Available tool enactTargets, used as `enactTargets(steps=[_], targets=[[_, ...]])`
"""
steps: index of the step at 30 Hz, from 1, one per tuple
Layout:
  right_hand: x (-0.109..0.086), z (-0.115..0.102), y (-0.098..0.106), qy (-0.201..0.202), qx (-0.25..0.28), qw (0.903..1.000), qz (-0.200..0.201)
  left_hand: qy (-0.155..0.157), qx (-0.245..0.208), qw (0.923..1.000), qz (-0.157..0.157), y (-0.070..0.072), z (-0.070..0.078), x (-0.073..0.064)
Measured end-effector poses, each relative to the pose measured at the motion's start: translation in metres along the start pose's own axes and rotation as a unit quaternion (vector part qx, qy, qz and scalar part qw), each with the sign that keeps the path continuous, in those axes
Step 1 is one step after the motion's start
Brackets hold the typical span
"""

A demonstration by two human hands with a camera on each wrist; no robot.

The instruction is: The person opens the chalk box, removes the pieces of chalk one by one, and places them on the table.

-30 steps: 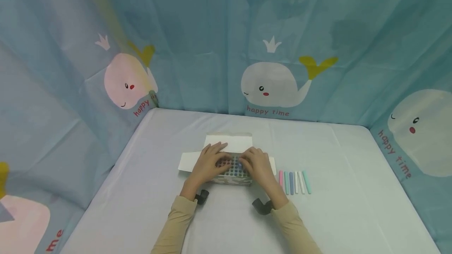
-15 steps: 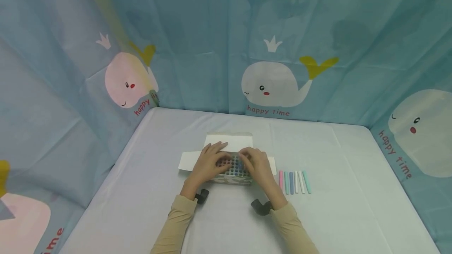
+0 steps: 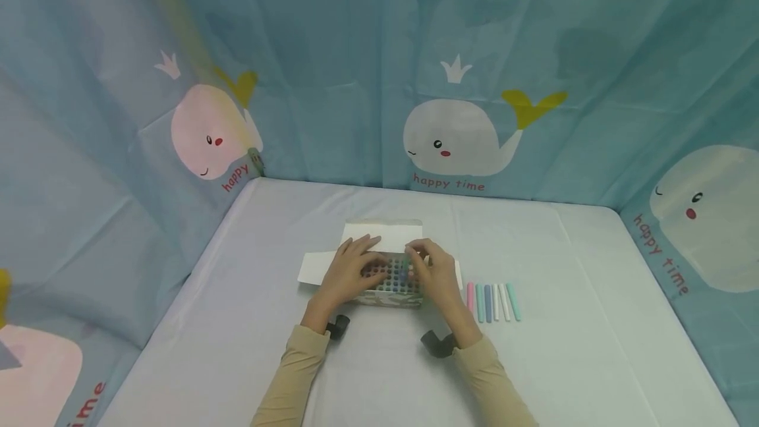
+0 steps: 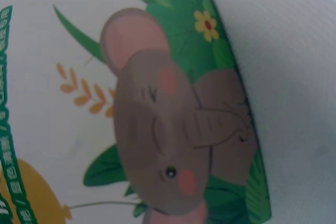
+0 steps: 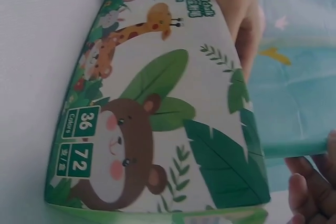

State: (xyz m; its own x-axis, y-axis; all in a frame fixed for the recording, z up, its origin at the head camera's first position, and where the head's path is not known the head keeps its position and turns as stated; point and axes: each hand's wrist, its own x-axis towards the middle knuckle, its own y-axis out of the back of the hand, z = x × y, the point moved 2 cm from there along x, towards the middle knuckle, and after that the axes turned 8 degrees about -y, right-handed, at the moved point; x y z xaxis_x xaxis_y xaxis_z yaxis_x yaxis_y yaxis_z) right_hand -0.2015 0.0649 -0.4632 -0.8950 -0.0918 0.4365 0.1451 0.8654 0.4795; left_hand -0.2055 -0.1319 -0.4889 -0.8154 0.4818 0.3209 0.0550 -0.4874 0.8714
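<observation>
An unfolded chalk box (image 3: 388,300) filled with upright coloured chalks (image 3: 391,275) stands on the white table, its flaps spread. My left hand (image 3: 350,271) rests over the box's left part, fingers spread towards the back flap (image 3: 394,236). Over the right part, my right hand (image 3: 435,273) pinches a green chalk (image 3: 406,260) between thumb and fingertips. This chalk (image 5: 294,149) shows as a teal stick in the right wrist view, beside the printed box side (image 5: 157,119). Only the box's elephant print (image 4: 157,114) and the cloth appear in the left wrist view.
A row of several loose chalks, a pink one (image 3: 471,296) at its left end and a teal one (image 3: 513,302) at its right, lies right of the box. A left flap (image 3: 314,267) sticks out sideways. A whale-print curtain (image 3: 332,137) stands behind the table.
My right hand has risen slightly from among the chalks, and the green chalk now shows at its fingertips. The left hand stays in place on the box.
</observation>
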Motion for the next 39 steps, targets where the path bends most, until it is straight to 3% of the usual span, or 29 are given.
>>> enactTargets(steps=[6,16,26,33,39], targets=[[0.004,0.001,0.011,0.007,0.013,0.9974,0.070,-0.001,-0.004,1.0000,0.002,0.000,0.000,0.000],[0.009,0.006,0.033,-0.014,0.013,0.9947,0.101,0.005,-0.008,1.0000,-0.001,0.000,-0.001,0.001],[0.006,0.018,0.054,-0.041,-0.002,0.9944,0.097,0.009,-0.013,0.9998,-0.008,0.001,0.000,-0.001],[0.002,0.029,0.071,-0.033,-0.018,0.9951,0.091,0.013,-0.011,0.9998,-0.013,0.000,-0.001,-0.001],[-0.002,0.040,0.084,-0.060,-0.054,0.9928,0.088,0.013,-0.017,0.9997,-0.011,0.001,0.000,-0.001]])
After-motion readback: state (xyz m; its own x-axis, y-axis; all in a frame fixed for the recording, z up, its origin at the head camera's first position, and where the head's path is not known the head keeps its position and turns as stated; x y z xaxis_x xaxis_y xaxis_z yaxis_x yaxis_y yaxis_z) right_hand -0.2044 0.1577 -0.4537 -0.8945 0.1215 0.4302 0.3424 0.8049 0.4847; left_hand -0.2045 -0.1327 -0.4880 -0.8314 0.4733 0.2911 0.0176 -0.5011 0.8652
